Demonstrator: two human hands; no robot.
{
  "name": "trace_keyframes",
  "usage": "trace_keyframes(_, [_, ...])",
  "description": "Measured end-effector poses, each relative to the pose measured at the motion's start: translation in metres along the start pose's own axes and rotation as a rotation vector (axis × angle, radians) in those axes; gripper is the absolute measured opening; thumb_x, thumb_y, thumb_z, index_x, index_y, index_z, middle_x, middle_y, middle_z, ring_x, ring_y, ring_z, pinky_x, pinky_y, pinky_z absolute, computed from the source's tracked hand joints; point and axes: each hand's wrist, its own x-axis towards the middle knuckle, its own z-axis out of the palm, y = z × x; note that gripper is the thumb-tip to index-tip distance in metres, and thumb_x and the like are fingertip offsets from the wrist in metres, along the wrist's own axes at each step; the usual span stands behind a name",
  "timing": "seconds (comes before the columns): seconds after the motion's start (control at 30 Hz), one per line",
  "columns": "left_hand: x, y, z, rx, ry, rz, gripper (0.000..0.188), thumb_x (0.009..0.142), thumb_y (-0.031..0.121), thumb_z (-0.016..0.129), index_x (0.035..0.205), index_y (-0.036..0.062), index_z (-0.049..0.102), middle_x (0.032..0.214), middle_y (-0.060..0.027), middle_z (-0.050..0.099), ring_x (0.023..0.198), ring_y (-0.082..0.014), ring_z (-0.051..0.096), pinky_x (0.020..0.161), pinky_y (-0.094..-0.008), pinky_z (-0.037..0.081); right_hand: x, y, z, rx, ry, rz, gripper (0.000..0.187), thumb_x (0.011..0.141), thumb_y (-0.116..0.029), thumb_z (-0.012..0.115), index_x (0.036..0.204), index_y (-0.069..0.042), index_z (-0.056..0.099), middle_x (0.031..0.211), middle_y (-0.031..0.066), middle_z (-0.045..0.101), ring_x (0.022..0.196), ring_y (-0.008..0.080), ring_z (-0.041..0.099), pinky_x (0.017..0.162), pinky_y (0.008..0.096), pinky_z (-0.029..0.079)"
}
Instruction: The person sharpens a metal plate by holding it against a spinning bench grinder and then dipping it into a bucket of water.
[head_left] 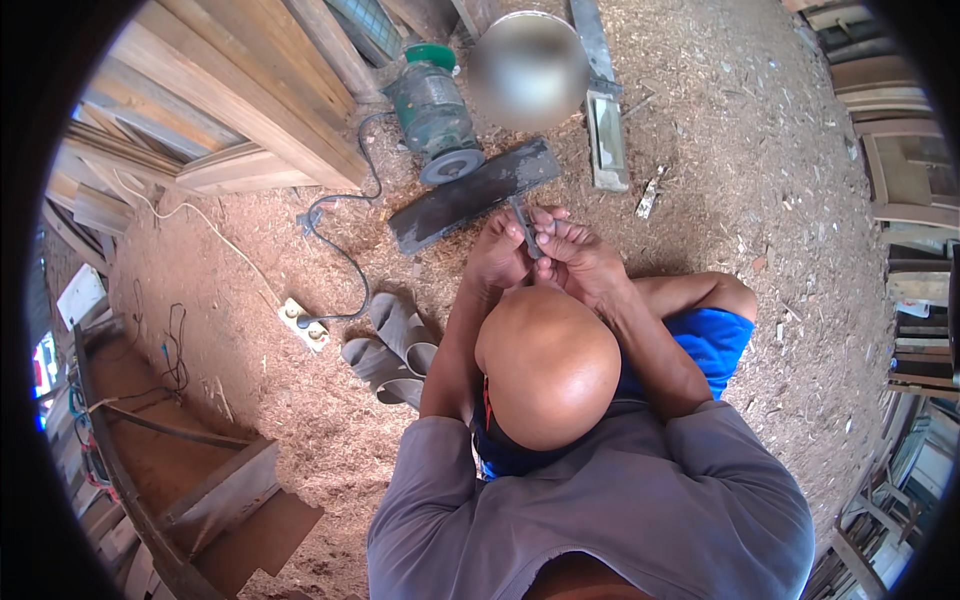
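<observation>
My left hand (499,252) and my right hand (582,262) meet in front of my bent knee, both closed. Between them they grip a narrow, flat strip of dark metal (524,224), which looks like a blade; its exact kind does not show. The strip's far end reaches the near edge of a long dark block (470,197) that lies slantwise on the ground. I cannot tell whether the two touch. Just beyond the block sits a green bench grinder (432,105), its grey round wheel (452,167) facing the block.
A round pale bucket (528,68), its inside blurred, stands beside the grinder. Right of it lies a narrow oblong piece (607,145). A cable runs to a socket strip (303,324) near grey slippers (392,345). Timber (235,90) leans at left; wooden frames (905,175) line the right.
</observation>
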Motion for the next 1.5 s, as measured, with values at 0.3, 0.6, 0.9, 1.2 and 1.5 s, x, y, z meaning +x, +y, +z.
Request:
trace_keyframes(0.3, [0.000, 0.000, -0.008, -0.025, -0.012, -0.048, 0.030, 0.083, 0.030, 0.071, 0.093, 0.0022, 0.066, 0.097, -0.0089, 0.063, 0.108, -0.0226, 0.055, 0.090, -0.0380, 0.049, 0.001, -0.001, -0.002, 0.063, -0.045, 0.032, 0.012, 0.089, -0.005, 0.061, 0.101, -0.005, 0.061, 0.082, 0.0007, 0.062, 0.064, 0.0100, 0.057, 0.058, 0.0221, 0.050])
trace_keyframes(0.6, [-0.001, 0.001, -0.009, -0.156, 0.035, -0.085, 0.033, 0.085, 0.032, 0.068, 0.098, 0.0013, 0.064, 0.110, -0.0137, 0.062, 0.107, -0.0253, 0.058, 0.090, -0.0407, 0.049, 0.003, 0.000, -0.003, 0.020, -0.023, 0.025, 0.011, 0.088, -0.005, 0.062, 0.098, -0.003, 0.062, 0.082, 0.0016, 0.062, 0.063, 0.0102, 0.057, 0.056, 0.0217, 0.050])
trace_keyframes(0.9, [-0.004, -0.002, -0.020, -0.045, 0.022, 0.038, 0.035, 0.086, 0.033, 0.066, 0.098, 0.0001, 0.065, 0.109, -0.0146, 0.064, 0.111, -0.0270, 0.058, 0.092, -0.0425, 0.049, 0.002, 0.000, -0.004, -0.016, -0.023, 0.052, 0.011, 0.087, -0.005, 0.064, 0.098, -0.003, 0.062, 0.080, 0.0024, 0.062, 0.060, 0.0109, 0.058, 0.054, 0.0228, 0.051])
trace_keyframes(1.2, [-0.006, 0.000, -0.020, -0.066, 0.015, 0.021, 0.037, 0.088, 0.032, 0.064, 0.107, 0.0009, 0.062, 0.109, -0.0154, 0.064, 0.110, -0.0289, 0.058, 0.090, -0.0441, 0.050, 0.003, 0.001, -0.007, 0.008, -0.029, 0.079, 0.014, 0.088, -0.005, 0.063, 0.101, -0.001, 0.061, 0.080, 0.0035, 0.062, 0.060, 0.0111, 0.058, 0.054, 0.0232, 0.052])
trace_keyframes(1.5, [-0.009, 0.007, -0.040, 0.025, 0.210, 0.232, 0.016, 0.092, 0.008, 0.057, 0.107, 0.0018, 0.058, 0.096, -0.0101, 0.064, 0.086, -0.0191, 0.063, 0.077, -0.0351, 0.055, 0.018, 0.000, -0.014, 0.040, 0.021, 0.068, 0.017, 0.095, -0.017, 0.054, 0.102, -0.002, 0.058, 0.080, 0.0059, 0.063, 0.060, 0.0106, 0.058, 0.055, 0.0236, 0.052])
